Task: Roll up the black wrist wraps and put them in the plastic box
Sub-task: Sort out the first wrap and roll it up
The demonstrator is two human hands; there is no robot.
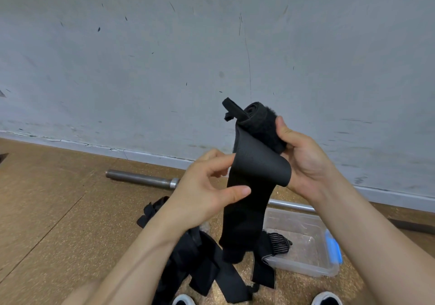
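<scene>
**Half-rolled wrap held in both hands above the floor**

The person holds a black elastic wrist wrap (255, 180) in the air at the centre of the frame, in front of a scuffed grey-white wall (141, 57). Its upper end is wound into a thick fuzzy roll, and a short tab sticks out of the top of that roll toward the upper left. The right hand (303, 163) has its grip closed round the roll, thumb up along the roll's right side and the other fingers curled behind it. Below the roll the band curves over in a smooth fold and hangs straight down, its free end dangling just above the floor.

The left hand (207, 187) comes in from the lower left and grips the hanging band at its left edge, the thumb laid on the front of the cloth and the fingertips curled at the edge above it.

A clear plastic box (299, 217) with a blue latch on its right wall sits on the brown cork-like floor (58, 198) at the lower right, behind the hanging band. A black-and-white striped wrap (279, 241) lies over its near-left rim, partly inside. A loose pile of black straps (197, 262) is spread on the floor at the bottom centre, left of the box. A steel barbell bar (141, 178) lies along the foot of the wall behind the hands. Two white shoe toes (183, 301) show at the bottom edge.
</scene>
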